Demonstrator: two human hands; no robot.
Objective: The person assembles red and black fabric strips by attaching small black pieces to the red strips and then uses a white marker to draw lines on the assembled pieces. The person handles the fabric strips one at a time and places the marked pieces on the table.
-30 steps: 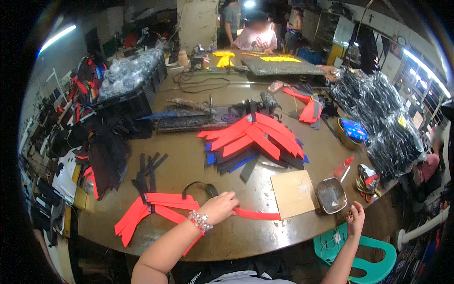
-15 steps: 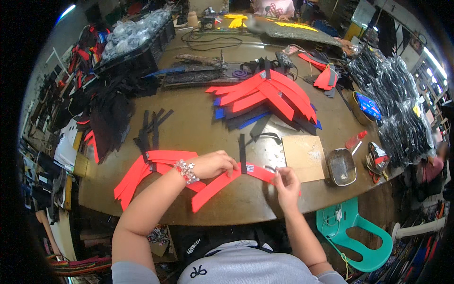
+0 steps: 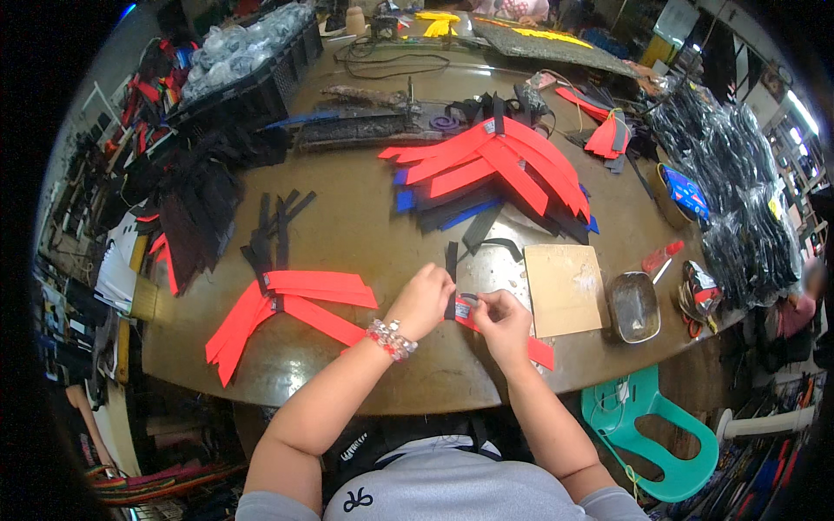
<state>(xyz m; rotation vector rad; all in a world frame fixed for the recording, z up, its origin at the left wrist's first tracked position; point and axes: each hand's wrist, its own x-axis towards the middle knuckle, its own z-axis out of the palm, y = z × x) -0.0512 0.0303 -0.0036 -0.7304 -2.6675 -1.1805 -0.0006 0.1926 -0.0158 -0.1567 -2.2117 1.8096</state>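
Observation:
In front of me lies a red fabric strip, with a black strap standing up from its middle and a small pale label beside the join. My left hand has its fingers closed at the black strap, partly covering it. Close by on the right, my right hand pinches a small dark strip just above the label. Most of the red strip is hidden under both hands. A bundle of red strips with black straps lies to the left of my left hand.
A larger pile of red strips over black and blue ones lies farther back. Right of my hands are a tan board, a metal tray and a red bottle. A green chair stands by the table's near edge.
My left hand has moved right and up from the red strip to the black strap. My right hand has come left with the small dark strip, toward the label.

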